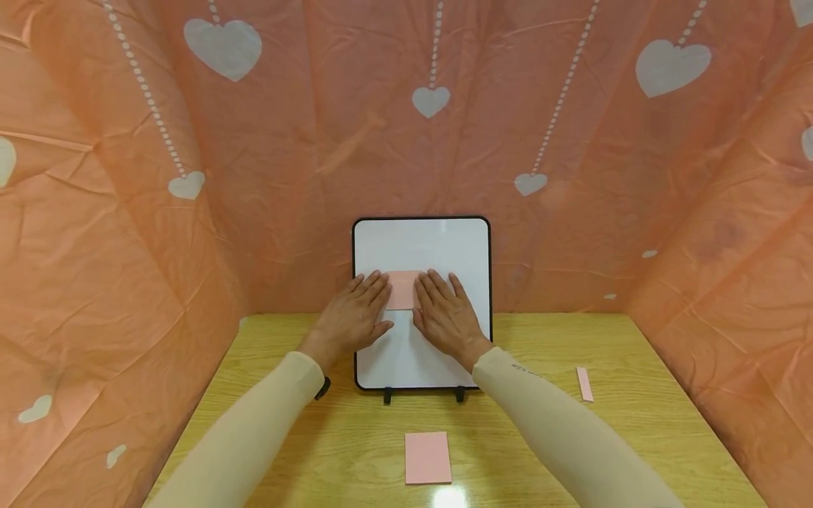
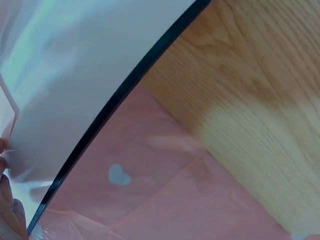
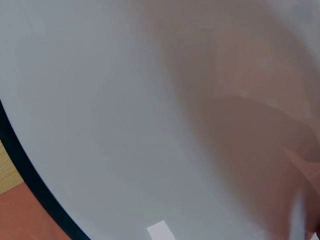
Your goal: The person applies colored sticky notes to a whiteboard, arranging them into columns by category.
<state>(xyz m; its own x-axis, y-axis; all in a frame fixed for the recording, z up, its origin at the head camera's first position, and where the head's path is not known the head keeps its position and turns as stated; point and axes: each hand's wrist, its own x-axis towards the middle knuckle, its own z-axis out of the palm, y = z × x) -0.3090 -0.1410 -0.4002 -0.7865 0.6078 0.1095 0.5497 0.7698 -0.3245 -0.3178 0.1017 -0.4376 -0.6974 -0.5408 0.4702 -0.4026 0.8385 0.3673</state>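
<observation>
A pink paper note (image 1: 401,291) lies flat against a small black-framed whiteboard (image 1: 419,243) that stands upright on the table. On the note's left edge rest the straight fingers of my left hand (image 1: 351,317), thumb spread out below. My right hand (image 1: 449,321) presses the right edge with extended fingers, covering that side of the note. In the left wrist view, the fingers (image 2: 11,212) and a corner of the note (image 2: 6,112) show only at the left border. The right wrist view is mostly whiteboard (image 3: 90,110), with a brownish reflection and part of the hand at the lower right.
A pink pad of notes (image 1: 428,458) lies on the wooden table (image 1: 356,451) in front of the board. A narrow pink strip (image 1: 585,384) is to the right. Black feet (image 1: 387,396) support the board. A peach cloth with hearts (image 1: 286,212) encloses the back and sides.
</observation>
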